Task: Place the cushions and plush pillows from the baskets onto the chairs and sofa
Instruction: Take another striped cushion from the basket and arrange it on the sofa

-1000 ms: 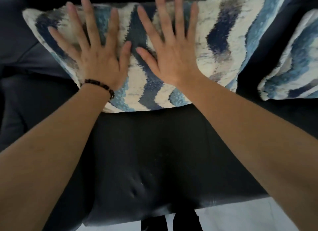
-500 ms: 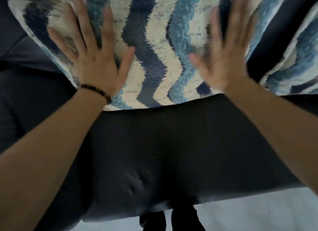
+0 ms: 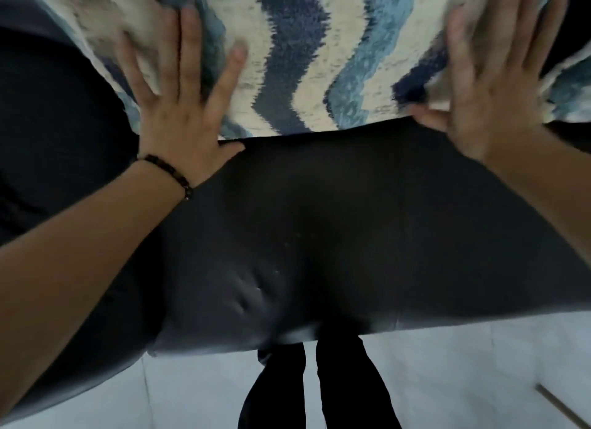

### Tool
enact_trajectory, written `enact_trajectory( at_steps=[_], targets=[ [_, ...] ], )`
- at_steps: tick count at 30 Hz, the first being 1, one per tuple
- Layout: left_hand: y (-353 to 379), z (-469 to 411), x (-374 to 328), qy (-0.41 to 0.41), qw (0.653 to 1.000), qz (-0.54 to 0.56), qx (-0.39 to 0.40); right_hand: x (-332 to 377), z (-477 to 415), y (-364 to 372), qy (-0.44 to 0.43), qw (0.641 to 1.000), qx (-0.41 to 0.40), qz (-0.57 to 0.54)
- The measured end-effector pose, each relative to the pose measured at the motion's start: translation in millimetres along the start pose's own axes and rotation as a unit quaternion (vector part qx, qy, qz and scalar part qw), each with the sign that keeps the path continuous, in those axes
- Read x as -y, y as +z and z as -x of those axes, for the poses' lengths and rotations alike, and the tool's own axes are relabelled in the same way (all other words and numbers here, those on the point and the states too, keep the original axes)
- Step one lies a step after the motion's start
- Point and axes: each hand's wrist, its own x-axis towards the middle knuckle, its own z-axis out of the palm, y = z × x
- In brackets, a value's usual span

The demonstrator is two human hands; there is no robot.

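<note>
Dark navy sofa seat (image 3: 351,224) filling the middle of the view, a dimple near its front edge, a blue, navy and cream zigzag cushion (image 3: 307,54) standing on its far part, pale tiled floor (image 3: 463,374) below the near edge

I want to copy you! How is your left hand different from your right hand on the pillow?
The left hand wears a dark bead bracelet; the right hand shows none. The left hand lies near the left end of the zigzag pillow, the right hand near its right end, looking blurrier. Both are flat and open, fingers spread.
</note>
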Motion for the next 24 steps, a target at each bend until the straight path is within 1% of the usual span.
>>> enact_trajectory(
  at_steps=[2, 4, 6, 7, 8, 9, 11, 12, 13, 15, 16, 18, 20, 22, 24],
  targets=[
    [8, 15, -23, 0.024, 0.999, -0.014, 0.016, 35, 5, 14, -0.069, 0.998, -0.009, 0.006],
    [16, 15, -29, 0.041, 0.999, -0.021, 0.016, 62, 2, 33, -0.144, 0.989, -0.018, 0.036],
    [22, 7, -14, 0.052, 0.998, -0.008, 0.031, 64, -9, 41, -0.177, 0.983, -0.027, 0.04],
    [23, 3, -3, 0.062, 0.998, -0.006, 0.025, 55, -15, 40, -0.183, 0.982, -0.026, 0.035],
    [24, 2, 8, 0.069, 0.997, -0.01, 0.019, 40, -16, 40, -0.176, 0.984, -0.02, 0.017],
    [26, 2, 20, 0.066, 0.997, -0.018, 0.018, 22, -15, 40, -0.142, 0.99, -0.022, -0.012],
    [28, 5, 31, 0.047, 0.998, -0.023, 0.027, -16, 0, 38, -0.054, 0.995, -0.073, -0.051],
    [26, 7, 30, 0.04, 0.998, -0.017, 0.033, -27, 12, 34, -0.037, 0.995, -0.085, -0.043],
    [23, 10, 24, 0.034, 0.999, -0.009, 0.036, -31, 22, 29, -0.036, 0.997, -0.066, -0.026],
    [10, 15, 7, 0.018, 0.999, 0.023, 0.027, -24, 33, 17, -0.035, 0.999, -0.001, -0.016],
    [2, 17, -1, 0.005, 0.999, 0.04, 0.012, -18, 30, 9, -0.04, 0.999, 0.012, -0.021],
    [-15, 11, -11, -0.037, 0.997, 0.053, -0.052, -3, 13, -8, -0.043, 0.999, -0.01, -0.032],
    [-36, -12, -9, -0.096, 0.989, 0.063, -0.095, 15, -17, -31, -0.006, 0.998, -0.057, -0.041],
    [-53, -35, 6, -0.144, 0.983, 0.078, -0.085, 23, -52, -50, 0.045, 0.995, -0.07, -0.053],
    [-58, -53, 25, -0.161, 0.981, 0.09, -0.059, 16, -76, -60, 0.082, 0.994, -0.05, -0.059]
  ],
)
